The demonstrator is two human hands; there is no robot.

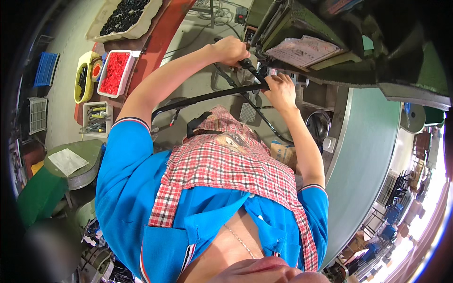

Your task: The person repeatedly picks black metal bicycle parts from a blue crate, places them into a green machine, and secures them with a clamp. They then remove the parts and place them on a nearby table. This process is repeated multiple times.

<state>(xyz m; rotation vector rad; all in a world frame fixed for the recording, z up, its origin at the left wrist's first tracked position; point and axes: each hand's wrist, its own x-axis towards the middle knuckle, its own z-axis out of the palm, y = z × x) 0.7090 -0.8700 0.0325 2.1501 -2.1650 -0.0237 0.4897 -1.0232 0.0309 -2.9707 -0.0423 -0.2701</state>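
A black tubular frame (207,97) is held up in front of my apron, beneath the green machine (302,35). My left hand (231,51) is closed around its upper part, next to a thick black tube end. My right hand (281,92) grips the bend where two tubes meet; its fingertips are partly hidden behind the tube. A second black tube (257,113) slants down behind the first toward the lower right. The part of the frame under the machine's edge is hard to make out.
On the red bench (150,45) at left stand a tray of black parts (106,35), a white bin of red pieces (100,88), a yellow bin (81,96) and a box of pliers (109,113). A pale green table (363,141) runs along the right, beside a metal bowl (317,123).
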